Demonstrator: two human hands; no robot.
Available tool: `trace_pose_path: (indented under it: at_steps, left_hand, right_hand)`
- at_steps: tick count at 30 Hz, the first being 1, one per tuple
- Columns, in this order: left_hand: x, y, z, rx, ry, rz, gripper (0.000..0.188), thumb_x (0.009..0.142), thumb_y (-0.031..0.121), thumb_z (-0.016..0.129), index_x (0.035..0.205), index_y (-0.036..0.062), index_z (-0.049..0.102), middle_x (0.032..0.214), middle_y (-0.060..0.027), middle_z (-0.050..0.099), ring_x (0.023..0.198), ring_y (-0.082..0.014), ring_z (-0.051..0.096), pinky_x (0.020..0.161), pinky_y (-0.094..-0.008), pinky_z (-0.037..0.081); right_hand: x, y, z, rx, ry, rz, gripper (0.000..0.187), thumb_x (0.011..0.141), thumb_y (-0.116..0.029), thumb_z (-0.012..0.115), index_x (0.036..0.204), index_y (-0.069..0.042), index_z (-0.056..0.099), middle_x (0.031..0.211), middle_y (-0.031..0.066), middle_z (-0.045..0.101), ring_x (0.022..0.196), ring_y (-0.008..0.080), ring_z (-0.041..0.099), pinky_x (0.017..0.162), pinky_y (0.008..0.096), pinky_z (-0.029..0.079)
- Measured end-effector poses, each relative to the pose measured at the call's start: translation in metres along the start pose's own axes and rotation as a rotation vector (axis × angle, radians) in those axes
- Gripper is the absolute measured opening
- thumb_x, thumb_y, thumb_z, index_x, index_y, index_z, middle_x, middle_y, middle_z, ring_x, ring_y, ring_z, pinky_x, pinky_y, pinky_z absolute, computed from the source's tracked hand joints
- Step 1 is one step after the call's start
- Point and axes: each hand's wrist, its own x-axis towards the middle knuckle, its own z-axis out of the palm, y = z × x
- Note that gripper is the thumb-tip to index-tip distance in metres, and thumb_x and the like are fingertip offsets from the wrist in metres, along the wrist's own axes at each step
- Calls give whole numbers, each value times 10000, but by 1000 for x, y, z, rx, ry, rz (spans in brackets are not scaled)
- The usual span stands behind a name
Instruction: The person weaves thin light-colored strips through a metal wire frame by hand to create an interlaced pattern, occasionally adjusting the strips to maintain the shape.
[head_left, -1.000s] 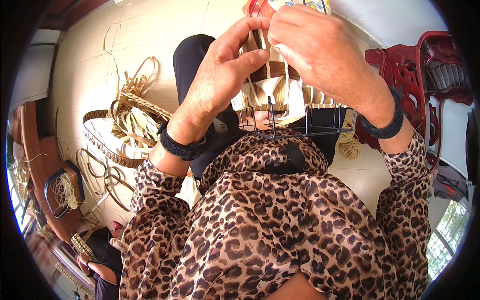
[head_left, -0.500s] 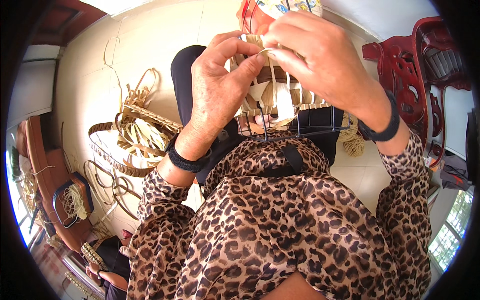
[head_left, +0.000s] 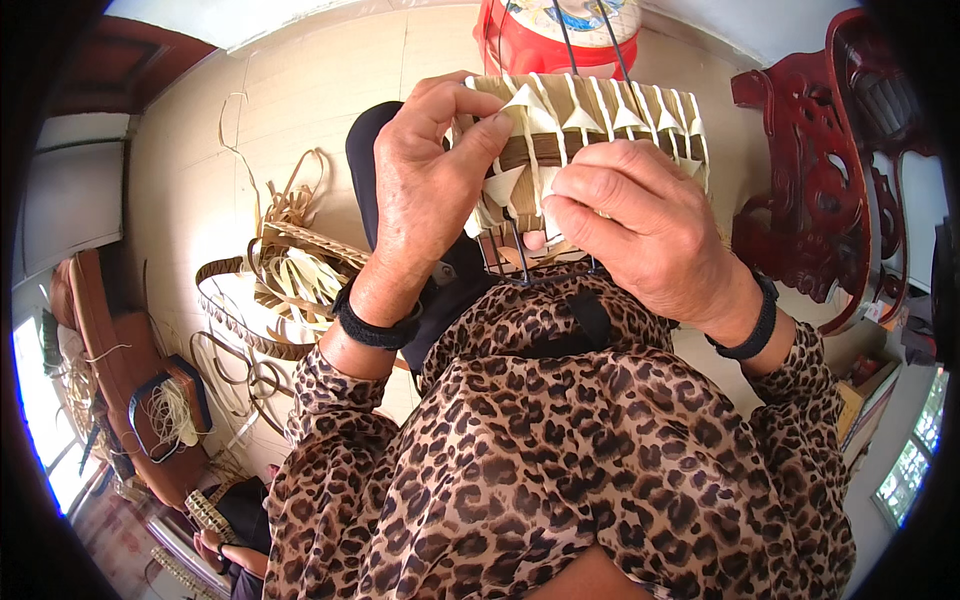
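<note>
Nearest the camera, the person's leopard-print blouse (head_left: pixel 560 450) fills the lower frame, and both forearms rise from it, each wrist ringed by a black band. The left hand (head_left: pixel 425 190) is curled around the left end of a small woven basket of tan and cream strips (head_left: pixel 590 125), thumb pressed on its face, which seems meant to steady the piece at chest height where the weave can be seen closely. The right hand (head_left: pixel 650 225) is closed in a pinch on a pale cream strip (head_left: pixel 553 205) at the basket's lower front edge, fingers bunched; whether the strip is being tucked under or drawn out cannot be told from this angle. The basket shows a dark brown band across its middle, upright cream ribs, and a row of folded white triangles along the top. Thin dark wire legs (head_left: pixel 520 255) hang beneath it. Further off on the tiled floor lies a heap of loose straw-coloured strips and hoops (head_left: pixel 270 280), a red container (head_left: pixel 545 40) beyond the basket, and carved dark red wooden furniture (head_left: pixel 830 190) at right.
</note>
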Motion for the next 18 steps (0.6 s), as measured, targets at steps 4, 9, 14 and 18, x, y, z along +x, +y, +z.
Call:
trace_pose_path:
  at_steps: [4, 9, 14, 18]
  left_hand:
    - [0, 0, -1, -91, -34, 16, 120, 796, 13, 676, 909, -14, 648, 1133, -125, 597, 984, -164, 593, 851, -290, 470]
    - [-12, 2, 4, -131, -78, 7, 129, 798, 12, 675, 918, -11, 633, 1137, -119, 590, 990, -162, 583, 854, -279, 465]
    - [-4, 16, -2, 41, -162, -5, 116, 800, 35, 682, 897, -8, 636, 1112, -99, 604, 813, -106, 569, 751, -265, 482]
    - [-1, 6, -1, 133, -149, 146, 120, 785, 42, 703, 875, -3, 638, 1044, -88, 623, 713, -92, 549, 656, -258, 478]
  right_hand:
    - [-3, -6, -1, 103, -7, 12, 131, 647, -75, 693, 746, -6, 642, 822, 38, 580, 868, 188, 589, 741, 302, 531]
    - [-24, -17, 6, 90, 52, 43, 128, 643, -86, 714, 713, -15, 634, 818, 34, 577, 871, 179, 585, 738, 301, 514]
    - [-26, -21, 4, 58, 70, 96, 117, 654, -86, 715, 721, -33, 635, 840, 18, 592, 891, 169, 591, 735, 294, 511]
    - [-25, -23, 8, 59, 98, 99, 108, 669, -89, 707, 735, -51, 632, 864, 21, 607, 906, 173, 597, 745, 298, 513]
